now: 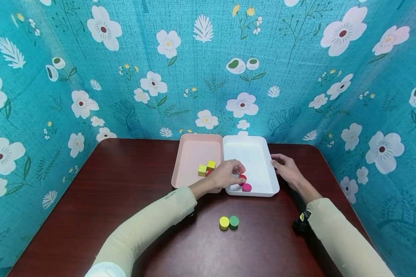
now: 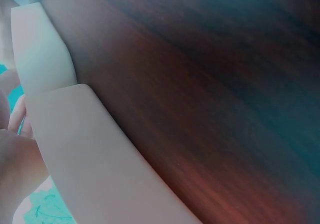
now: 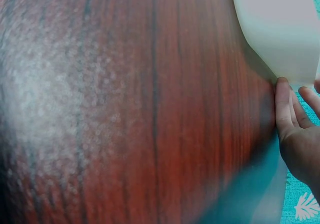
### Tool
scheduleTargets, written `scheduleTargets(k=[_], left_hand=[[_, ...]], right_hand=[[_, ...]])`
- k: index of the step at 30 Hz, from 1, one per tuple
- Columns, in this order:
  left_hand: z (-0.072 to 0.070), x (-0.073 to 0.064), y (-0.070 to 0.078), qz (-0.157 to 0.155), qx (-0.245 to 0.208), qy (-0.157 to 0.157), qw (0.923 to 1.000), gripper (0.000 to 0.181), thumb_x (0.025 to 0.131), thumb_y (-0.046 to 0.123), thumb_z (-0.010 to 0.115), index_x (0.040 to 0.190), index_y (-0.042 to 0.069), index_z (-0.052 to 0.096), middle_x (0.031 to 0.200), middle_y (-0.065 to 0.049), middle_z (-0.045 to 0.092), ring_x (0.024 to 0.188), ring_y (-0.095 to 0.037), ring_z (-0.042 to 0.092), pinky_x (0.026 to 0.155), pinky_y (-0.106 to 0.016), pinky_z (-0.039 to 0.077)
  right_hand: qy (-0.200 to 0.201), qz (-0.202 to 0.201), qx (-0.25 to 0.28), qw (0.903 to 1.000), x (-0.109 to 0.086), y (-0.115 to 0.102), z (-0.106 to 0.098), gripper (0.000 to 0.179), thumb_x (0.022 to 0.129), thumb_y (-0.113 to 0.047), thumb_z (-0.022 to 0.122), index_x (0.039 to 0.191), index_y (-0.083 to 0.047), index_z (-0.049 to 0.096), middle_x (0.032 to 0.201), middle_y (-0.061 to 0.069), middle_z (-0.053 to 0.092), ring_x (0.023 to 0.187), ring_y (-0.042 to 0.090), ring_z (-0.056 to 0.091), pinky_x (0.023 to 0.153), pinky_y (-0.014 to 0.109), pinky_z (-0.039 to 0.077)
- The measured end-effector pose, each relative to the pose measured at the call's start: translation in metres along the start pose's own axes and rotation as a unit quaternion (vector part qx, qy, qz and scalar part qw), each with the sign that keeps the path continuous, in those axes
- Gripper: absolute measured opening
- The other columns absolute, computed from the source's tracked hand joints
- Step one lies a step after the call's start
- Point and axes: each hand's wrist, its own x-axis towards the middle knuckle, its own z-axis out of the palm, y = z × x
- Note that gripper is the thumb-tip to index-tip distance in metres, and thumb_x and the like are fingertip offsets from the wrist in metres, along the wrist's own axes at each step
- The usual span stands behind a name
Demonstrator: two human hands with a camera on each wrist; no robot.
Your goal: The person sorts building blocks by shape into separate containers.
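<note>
Over the white tray's (image 1: 260, 154) near edge, left hand (image 1: 228, 174) pinching red disc (image 1: 242, 177)

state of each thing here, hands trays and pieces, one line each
left hand: pinching the red disc
red disc: held over the white tray
right hand: resting against white tray
white tray: holds pink disc
pink disc: lying flat
pink tray: holds blocks

Right hand (image 3: 295, 134) fingertips touching white tray (image 3: 280, 28) edge on wooden table (image 3: 125, 108).
</note>
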Motion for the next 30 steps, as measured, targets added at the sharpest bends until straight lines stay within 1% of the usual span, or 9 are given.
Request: scheduleTargets(k=[4,8,16,20,23,27,30], left_hand=[[-0.001,0.000,0.000,0.001,0.001,0.004,1.0000,0.032,0.092,0.020,0.086,0.118,0.009,0.070,0.108,0.003,0.069,0.107,-0.016,0.067,0.094,-0.019,0.053],[-0.002,0.000,0.000,0.004,-0.002,0.005,1.0000,0.032,0.092,0.021,0.085,0.117,0.009,0.070,0.110,0.001,0.070,0.107,-0.016,0.067,0.094,-0.020,0.053],[-0.006,-0.002,0.003,0.015,-0.003,0.000,0.9999,0.032,0.096,0.020,0.081,0.123,0.007,0.070,0.117,-0.002,0.071,0.110,-0.015,0.068,0.097,-0.022,0.054],[-0.012,-0.006,0.008,0.021,-0.014,-0.013,0.9996,0.036,0.096,0.020,0.081,0.127,0.005,0.070,0.121,-0.004,0.071,0.111,-0.015,0.068,0.099,-0.025,0.055],[-0.019,-0.009,0.013,0.022,-0.019,-0.019,0.9994,0.038,0.096,0.022,0.082,0.129,0.008,0.070,0.122,-0.001,0.070,0.113,-0.016,0.068,0.099,-0.026,0.055],[-0.026,-0.016,0.017,0.020,-0.019,-0.026,0.9993,0.041,0.094,0.027,0.083,0.130,0.013,0.070,0.122,0.003,0.070,0.115,-0.016,0.068,0.096,-0.023,0.056],[-0.030,-0.022,0.020,0.026,-0.023,-0.041,0.9986,0.044,0.093,0.028,0.084,0.131,0.013,0.070,0.124,0.001,0.071,0.117,-0.018,0.068,0.096,-0.024,0.057]], right_hand=[[0.000,-0.003,0.002,1.0000,0.000,-0.001,0.000,0.047,0.114,-0.022,0.049,0.156,-0.002,0.046,0.147,0.025,0.054,0.123,0.035,0.059,0.095,0.034,0.058],[0.003,-0.006,-0.004,1.0000,0.000,0.000,0.000,0.046,0.114,-0.023,0.049,0.155,-0.002,0.047,0.145,0.025,0.055,0.121,0.034,0.059,0.093,0.033,0.058],[0.005,-0.012,-0.005,0.9999,-0.001,0.003,0.002,0.046,0.114,-0.024,0.050,0.154,-0.001,0.048,0.142,0.025,0.056,0.119,0.033,0.060,0.092,0.035,0.058],[0.006,-0.008,-0.007,0.9999,-0.001,0.004,0.002,0.046,0.114,-0.023,0.050,0.154,0.000,0.048,0.142,0.025,0.056,0.119,0.033,0.060,0.092,0.036,0.058],[0.009,-0.009,-0.007,0.9999,0.000,0.005,0.002,0.045,0.114,-0.023,0.050,0.154,-0.001,0.048,0.142,0.024,0.057,0.119,0.033,0.060,0.093,0.036,0.058],[0.011,-0.013,-0.007,0.9998,0.001,0.003,0.001,0.046,0.114,-0.024,0.049,0.155,-0.002,0.048,0.143,0.024,0.056,0.119,0.034,0.060,0.094,0.037,0.059],[0.010,-0.011,-0.009,0.9999,0.000,0.003,0.001,0.047,0.114,-0.024,0.049,0.155,-0.002,0.047,0.143,0.025,0.056,0.119,0.034,0.060,0.096,0.038,0.059]])
